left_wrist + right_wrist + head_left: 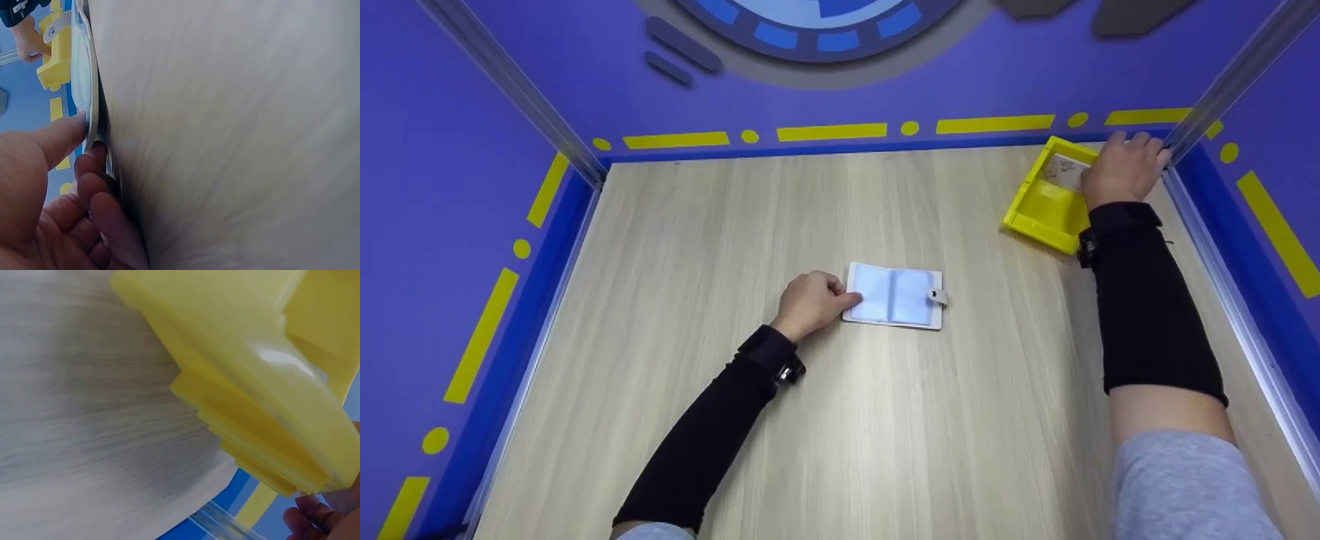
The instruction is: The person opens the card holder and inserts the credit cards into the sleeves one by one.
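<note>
- Hands far apart here: the left hand (812,301) pinches the near edge of a small card holder (911,298), thumb on top, fingers tucked underneath!
- That card holder lies spread on the surface (720,225), just right of the left hand, its pale sleeves facing up and its snap strap (938,297) on the side away from that hand.
- Over to the right hand (1125,169), grasping the side of a yellow bin (1041,234)!
- Inside that bin, just left of the right hand, sits a printed white card (1063,172).
</note>
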Demonstrator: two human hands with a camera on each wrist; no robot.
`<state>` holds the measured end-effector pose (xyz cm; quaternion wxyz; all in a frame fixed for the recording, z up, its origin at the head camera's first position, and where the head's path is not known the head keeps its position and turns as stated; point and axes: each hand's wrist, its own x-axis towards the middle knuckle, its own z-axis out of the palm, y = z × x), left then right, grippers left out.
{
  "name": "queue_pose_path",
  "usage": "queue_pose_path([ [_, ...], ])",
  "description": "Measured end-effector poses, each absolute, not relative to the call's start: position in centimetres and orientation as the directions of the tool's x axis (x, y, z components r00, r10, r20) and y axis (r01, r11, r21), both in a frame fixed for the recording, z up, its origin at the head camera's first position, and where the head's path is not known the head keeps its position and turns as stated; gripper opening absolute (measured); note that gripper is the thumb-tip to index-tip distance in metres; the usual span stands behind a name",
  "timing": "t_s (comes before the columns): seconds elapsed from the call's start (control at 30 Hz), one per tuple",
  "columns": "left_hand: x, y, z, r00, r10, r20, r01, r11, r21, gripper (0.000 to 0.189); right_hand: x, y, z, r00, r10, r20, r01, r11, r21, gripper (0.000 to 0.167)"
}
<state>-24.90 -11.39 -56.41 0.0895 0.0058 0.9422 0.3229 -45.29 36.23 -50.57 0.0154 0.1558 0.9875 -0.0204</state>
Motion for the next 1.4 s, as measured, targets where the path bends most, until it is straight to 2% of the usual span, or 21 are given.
queue_pose_path([
  [0.13,-24.8,-11.4,-56.3,-0.983,0.072,-0.166,-0.046,0.787,0.615,0.038,-45.3,36.3,-50.6,-0.951,0.308,-0.029,0.308,0.951,-0.024,0.067],
  [0.4,-24.8,-11.5,-56.4,-0.984,0.068,-0.162,-0.046,0.789,0.612,0.038,-45.0,36.7,-49.9,-0.965,0.260,-0.032,0.261,0.965,-0.029,0.053],
  [0.63,-24.8,-11.5,-56.6,-0.985,0.073,-0.159,-0.042,0.782,0.622,0.037,-44.6,36.8,-49.5,-0.973,0.231,0.023,0.230,0.973,-0.017,0.046],
  [0.9,-24.9,-11.6,-56.5,-0.985,0.072,-0.158,-0.043,0.780,0.624,0.037,-43.7,37.3,-47.6,-0.988,0.153,0.008,0.147,0.959,-0.241,0.037],
  [1.07,-24.9,-11.5,-56.5,-0.985,0.070,-0.159,-0.046,0.777,0.627,0.038,-42.7,37.8,-45.4,-0.989,0.138,-0.051,0.147,0.919,-0.365,0.042],
  [1.2,-24.8,-11.6,-56.6,-0.986,0.073,-0.148,-0.036,0.778,0.627,0.037,-41.9,37.4,-43.9,-0.986,0.143,-0.085,0.166,0.884,-0.438,0.047],
  [1.4,-24.8,-11.6,-56.5,-0.985,0.076,-0.154,-0.039,0.775,0.630,0.036,-41.0,36.0,-42.4,-0.980,0.108,-0.168,0.178,0.856,-0.486,0.052],
])
